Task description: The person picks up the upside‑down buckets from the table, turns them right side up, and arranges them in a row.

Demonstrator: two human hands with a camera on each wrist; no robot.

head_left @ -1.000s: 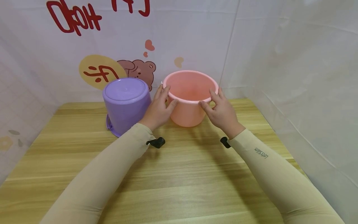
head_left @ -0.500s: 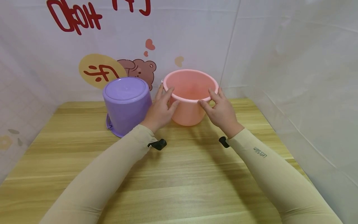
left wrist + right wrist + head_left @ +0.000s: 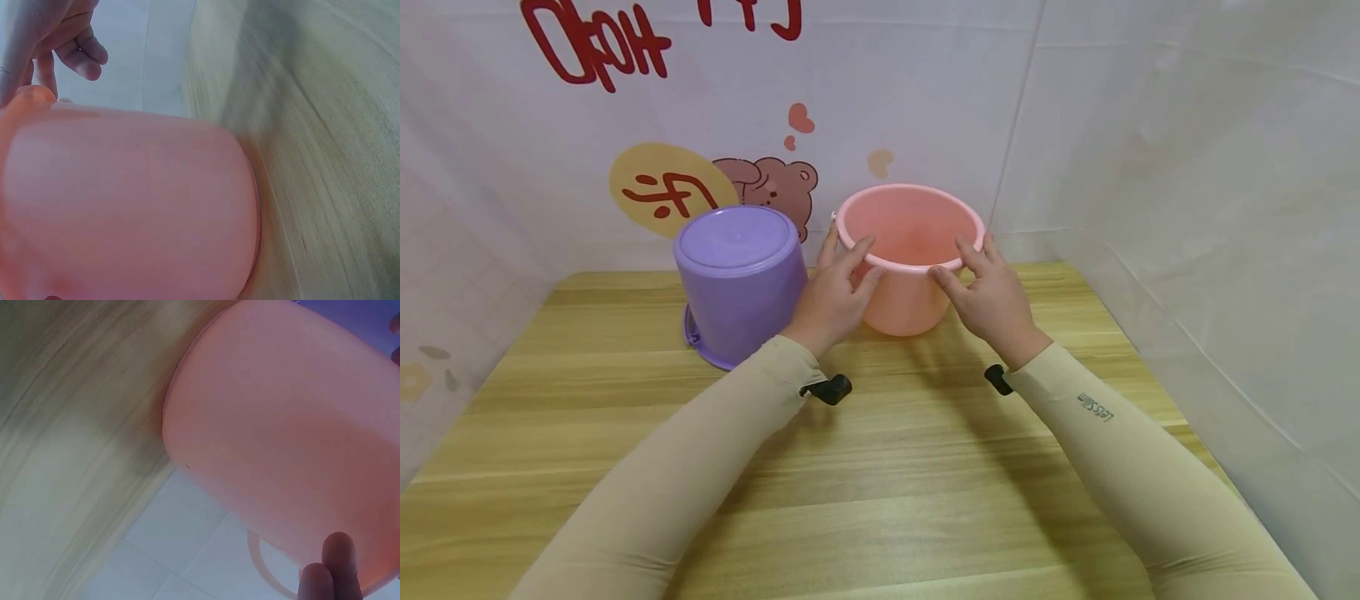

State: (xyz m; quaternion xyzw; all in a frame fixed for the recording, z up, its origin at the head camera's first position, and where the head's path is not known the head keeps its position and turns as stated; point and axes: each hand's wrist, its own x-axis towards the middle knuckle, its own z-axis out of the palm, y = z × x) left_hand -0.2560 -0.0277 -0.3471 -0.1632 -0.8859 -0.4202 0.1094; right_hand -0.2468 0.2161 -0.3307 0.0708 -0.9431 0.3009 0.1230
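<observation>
A pink bucket point(image 3: 908, 302) stands upright on the wooden table, mouth up. My left hand point(image 3: 829, 302) holds its rim at the near left, index fingertip over the edge and thumb on the outer side. At the near right, my right hand point(image 3: 997, 302) grips the same rim, its thumb in front and index finger reaching over. Two of the right fingers point(image 3: 339, 556) lie along the bucket's outer wall in the right wrist view. Close beside the left hand, a purple bucket point(image 3: 741, 287) stands upside down.
The wooden table point(image 3: 880, 483) stretches toward me under both forearms. A white printed backdrop point(image 3: 925, 92) rises behind the buckets, and another white sheet point(image 3: 1240, 250) borders the right side. The purple bucket's handle point(image 3: 691, 325) hangs low at its left.
My left hand has slid slightly right along the pink bucket's rim. The right hand stays at its spot, and both buckets stand as before.
</observation>
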